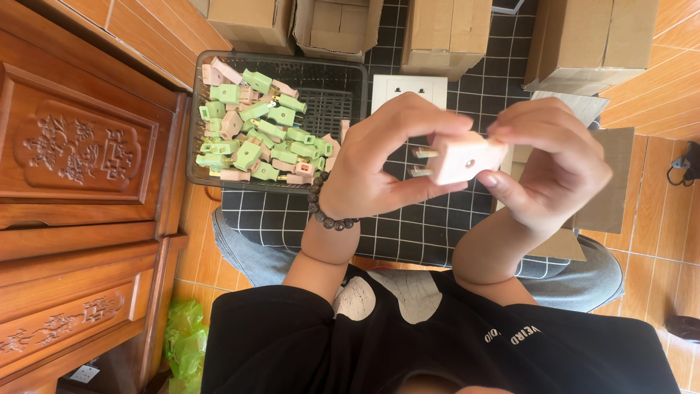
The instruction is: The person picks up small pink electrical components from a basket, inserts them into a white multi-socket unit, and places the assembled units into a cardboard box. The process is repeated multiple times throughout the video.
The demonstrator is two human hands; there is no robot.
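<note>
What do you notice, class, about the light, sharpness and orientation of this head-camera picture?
Head view: even daylight, soft shadows, no strong glare; the pale pink plug between left hand and right hand looks bright and slightly washed out; the basket of green plugs is sharp; the person's torso sits at the bottom edge.

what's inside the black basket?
The black basket holds a heap of green plugs and pale pink plugs, piled on its left side; the right part shows bare mesh. Whatever lies beneath the heap is covered, and the left hand hides its near-right corner.
</note>
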